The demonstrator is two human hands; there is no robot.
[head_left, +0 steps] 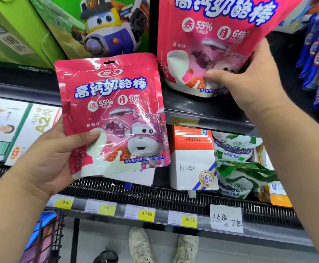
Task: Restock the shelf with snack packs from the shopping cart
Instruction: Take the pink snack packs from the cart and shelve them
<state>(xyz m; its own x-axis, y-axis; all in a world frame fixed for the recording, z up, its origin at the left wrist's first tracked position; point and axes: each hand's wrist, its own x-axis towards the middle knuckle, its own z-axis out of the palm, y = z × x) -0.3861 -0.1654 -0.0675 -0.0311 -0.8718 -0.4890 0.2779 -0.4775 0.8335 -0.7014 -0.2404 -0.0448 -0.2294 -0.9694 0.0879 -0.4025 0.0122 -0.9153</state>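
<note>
A pink pack marked "55%" is being gripped by the left hand. A second pack is being pinched by the right hand.

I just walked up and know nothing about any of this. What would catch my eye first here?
Two bright pink, cartoon-printed packs dominate. One pink snack pack is held up at centre by the left hand, and a second pink pack is gripped by the right hand at the upper shelf on the right. Below them, yellow price tags line the front edge of the lower shelf.
</note>
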